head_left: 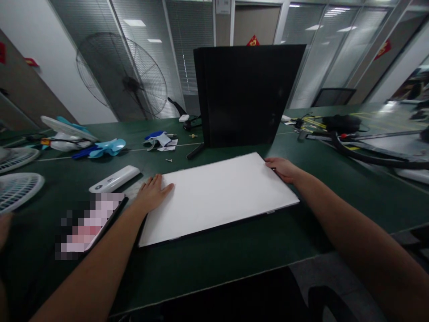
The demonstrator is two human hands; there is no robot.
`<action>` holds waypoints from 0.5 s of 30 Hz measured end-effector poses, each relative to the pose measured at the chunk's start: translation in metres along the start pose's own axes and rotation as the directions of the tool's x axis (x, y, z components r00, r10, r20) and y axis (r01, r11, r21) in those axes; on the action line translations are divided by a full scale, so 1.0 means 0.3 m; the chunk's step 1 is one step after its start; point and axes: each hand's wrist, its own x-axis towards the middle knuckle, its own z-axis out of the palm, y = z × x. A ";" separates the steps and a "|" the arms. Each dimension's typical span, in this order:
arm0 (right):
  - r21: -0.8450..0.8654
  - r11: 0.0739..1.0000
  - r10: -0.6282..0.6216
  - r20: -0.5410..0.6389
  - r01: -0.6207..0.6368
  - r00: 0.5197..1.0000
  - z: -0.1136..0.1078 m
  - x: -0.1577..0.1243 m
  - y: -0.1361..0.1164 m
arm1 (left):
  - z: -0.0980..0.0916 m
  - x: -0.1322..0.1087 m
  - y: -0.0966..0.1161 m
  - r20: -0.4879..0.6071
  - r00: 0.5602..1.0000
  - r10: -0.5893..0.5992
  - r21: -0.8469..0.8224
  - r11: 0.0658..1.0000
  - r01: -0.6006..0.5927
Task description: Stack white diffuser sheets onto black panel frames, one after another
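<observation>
1 white rectangular panel (217, 197), plain-faced, thin | left hand (151, 194): spread, left end | right hand (281, 170): right edge, grip unclear

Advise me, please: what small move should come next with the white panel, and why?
Probably a slight slide toward the person: the far right corner of the white panel appears close to the black box, and the left hand and right hand are at its opposite ends.
</observation>
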 end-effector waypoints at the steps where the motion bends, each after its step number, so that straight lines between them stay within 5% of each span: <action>1: -0.004 1.000 0.006 -0.007 -0.006 1.000 0.000 0.007 0.002 | -0.010 -0.005 0.006 -0.009 1.000 -0.001 0.001 1.000 0.001; 4: -0.031 0.999 0.017 -0.077 -0.019 0.997 -0.012 0.038 0.003 | -0.061 -0.035 0.038 -0.092 0.993 0.069 -0.031 0.997 -0.072; 6: -0.053 0.998 0.015 -0.149 -0.023 0.989 -0.031 0.059 -0.003 | -0.111 -0.072 0.072 -0.154 0.946 0.284 -0.101 0.948 -0.301; 8: -0.073 0.997 0.013 -0.212 -0.029 0.977 -0.061 0.070 -0.010 | -0.163 -0.118 0.115 -0.158 0.802 0.577 -0.151 0.788 -0.597; 10: -0.092 0.995 0.017 -0.256 -0.042 0.966 -0.099 0.069 -0.017 | -0.207 -0.166 0.164 -0.160 0.659 0.735 -0.185 0.633 -0.751; 15: -0.150 0.986 0.034 -0.249 -0.073 0.968 -0.199 0.022 -0.031 | -0.265 -0.245 0.267 -0.170 0.508 0.844 -0.152 0.487 -0.860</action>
